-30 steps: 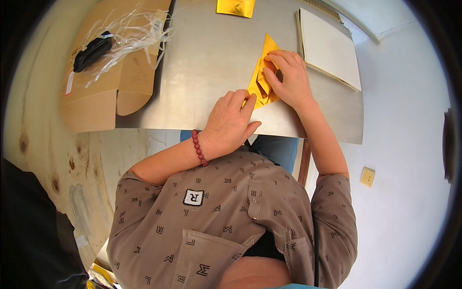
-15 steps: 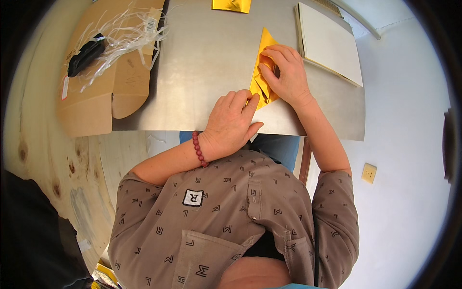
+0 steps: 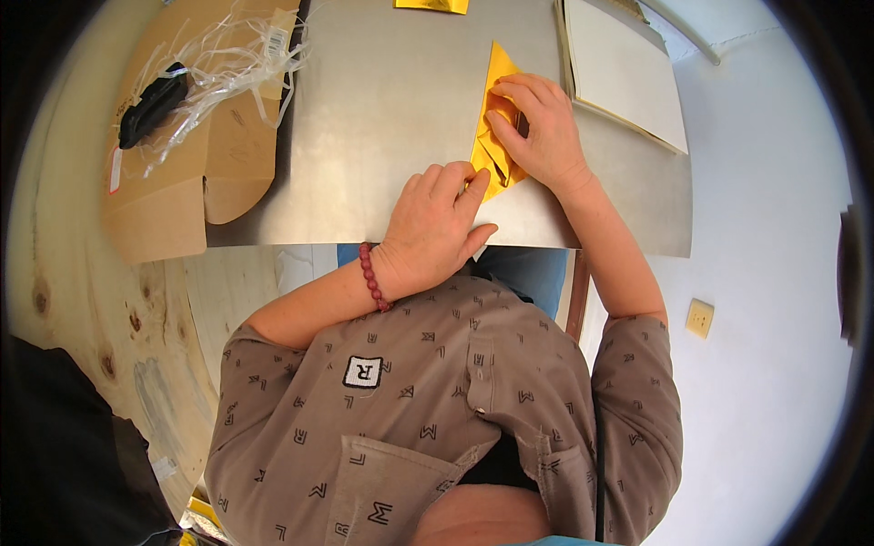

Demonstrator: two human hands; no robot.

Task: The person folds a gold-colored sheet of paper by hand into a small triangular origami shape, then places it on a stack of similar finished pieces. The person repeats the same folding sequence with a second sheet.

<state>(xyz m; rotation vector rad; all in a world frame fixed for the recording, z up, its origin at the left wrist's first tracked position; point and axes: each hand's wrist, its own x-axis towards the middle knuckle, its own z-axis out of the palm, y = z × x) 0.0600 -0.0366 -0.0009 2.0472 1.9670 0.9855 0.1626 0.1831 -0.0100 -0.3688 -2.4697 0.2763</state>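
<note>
A folded piece of shiny gold paper (image 3: 496, 64) lies on the metal table, pointed at its far end and with a raised, creased fold near its middle. Over its right side curls my right hand (image 3: 543, 127), fingertips and thumb pressing the fold. My left hand (image 3: 428, 223), a dark red bead bracelet (image 3: 371, 278) at its wrist, is at the paper's near left corner. Its index finger bends down onto that corner, the thumb stays apart, and the other fingers are curled. The hands hide part of the paper.
Another gold paper piece (image 3: 432, 5) sits at the far edge of view. At the right lies a stack of white sheets (image 3: 624, 73). An opened cardboard box (image 3: 241, 164) on the left carries clear plastic strips (image 3: 223, 68) and a black object (image 3: 153, 105). The metal tabletop (image 3: 364, 100) ends near my body.
The whole view has shifted slightly, so the table and my hands appear a little higher. Both hands keep almost the same hold on the gold paper.
</note>
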